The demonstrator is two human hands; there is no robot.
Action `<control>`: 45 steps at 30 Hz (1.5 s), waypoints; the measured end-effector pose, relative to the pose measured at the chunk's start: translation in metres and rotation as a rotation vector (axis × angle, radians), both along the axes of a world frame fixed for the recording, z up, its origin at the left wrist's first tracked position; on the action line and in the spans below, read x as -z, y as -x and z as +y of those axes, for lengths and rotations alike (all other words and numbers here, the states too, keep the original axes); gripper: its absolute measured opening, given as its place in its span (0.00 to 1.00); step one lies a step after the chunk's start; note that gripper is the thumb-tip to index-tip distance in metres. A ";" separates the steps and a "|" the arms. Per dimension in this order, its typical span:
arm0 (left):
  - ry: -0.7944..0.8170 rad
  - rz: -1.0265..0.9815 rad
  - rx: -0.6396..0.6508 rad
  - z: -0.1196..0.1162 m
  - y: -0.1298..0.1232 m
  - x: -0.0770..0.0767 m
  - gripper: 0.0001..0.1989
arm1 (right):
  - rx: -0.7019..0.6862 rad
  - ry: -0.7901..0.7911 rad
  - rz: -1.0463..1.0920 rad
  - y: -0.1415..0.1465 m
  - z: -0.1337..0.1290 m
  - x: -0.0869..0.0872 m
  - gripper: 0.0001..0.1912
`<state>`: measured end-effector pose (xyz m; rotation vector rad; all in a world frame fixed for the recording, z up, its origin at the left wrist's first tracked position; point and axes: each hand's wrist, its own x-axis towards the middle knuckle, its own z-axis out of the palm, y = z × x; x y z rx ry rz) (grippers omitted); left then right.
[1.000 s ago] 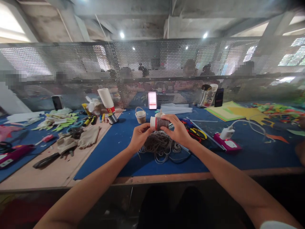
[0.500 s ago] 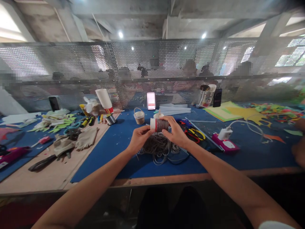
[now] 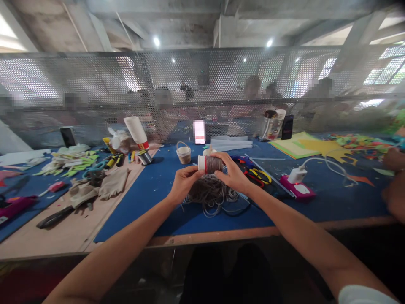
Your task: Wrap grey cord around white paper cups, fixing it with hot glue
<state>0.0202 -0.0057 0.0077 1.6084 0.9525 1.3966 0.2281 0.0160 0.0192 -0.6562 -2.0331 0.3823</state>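
A paper cup wrapped in grey-brown cord lies sideways between my two hands, its white end toward the left. My left hand pinches the cup's white rim. Around the wrapped end curl the fingers of my right hand. Just below the cup, a loose heap of grey cord rests on the blue mat. Behind my left hand stands a small cord-wrapped basket with a handle.
Stacked paper cups, gloves and pliers lie left. Scissors, a magenta power block with a white charger, and coloured sheets are right. A lit phone stands behind. Another person's hand shows far right.
The view has shifted slightly. Both hands keep their hold on the wrapped cup, with hardly any other movement. The other person's hand at the far right has come a little further into view.
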 end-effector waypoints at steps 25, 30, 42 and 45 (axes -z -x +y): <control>-0.006 -0.019 0.041 0.002 0.002 0.002 0.14 | -0.019 0.070 0.038 0.002 -0.001 0.004 0.28; 0.007 -0.014 0.042 0.002 0.002 0.002 0.15 | -0.009 0.079 0.049 0.003 -0.002 0.002 0.27; -0.120 0.031 -0.102 0.005 0.005 -0.006 0.16 | 0.078 0.032 0.100 0.002 0.004 0.003 0.24; -0.193 0.127 -0.260 0.013 0.013 -0.007 0.17 | 0.238 0.033 0.126 -0.007 0.016 0.004 0.15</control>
